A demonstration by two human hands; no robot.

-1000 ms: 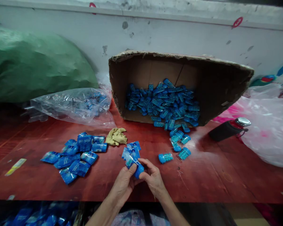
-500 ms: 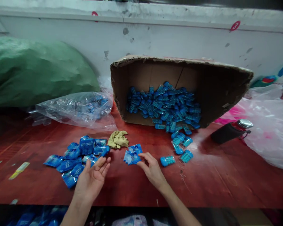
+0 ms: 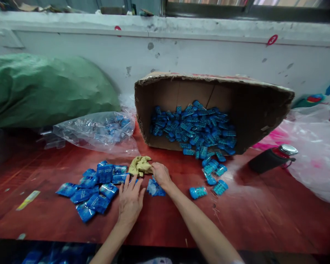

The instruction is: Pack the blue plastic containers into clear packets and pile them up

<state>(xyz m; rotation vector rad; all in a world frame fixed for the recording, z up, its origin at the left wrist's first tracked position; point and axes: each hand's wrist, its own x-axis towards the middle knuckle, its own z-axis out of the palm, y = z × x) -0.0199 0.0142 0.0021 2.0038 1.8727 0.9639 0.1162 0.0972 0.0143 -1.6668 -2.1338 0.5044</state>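
Seeing a heap of blue packets lying left of centre on the red bench, looking filled and, at a guess, finished. Spotting flat blue sachets lying fanned at centre, loose blue containers resting right of centre, and a far larger mound of containers spilling from the tipped cardboard box at upper centre; judging, from this, far fewer packed than loose. Holding the left hand palm-down and open just below centre, spreading its fingers toward the heap's right edge, apparently gripping nothing, leaving contact with the packets uncertain. Curling the right hand at centre, setting its fingertips at the crumpled yellowish cloth, leaving any pinch on the fabric impossible to tell. Slanting the right forearm up from the lower right, angling the left forearm up from the bottom edge.
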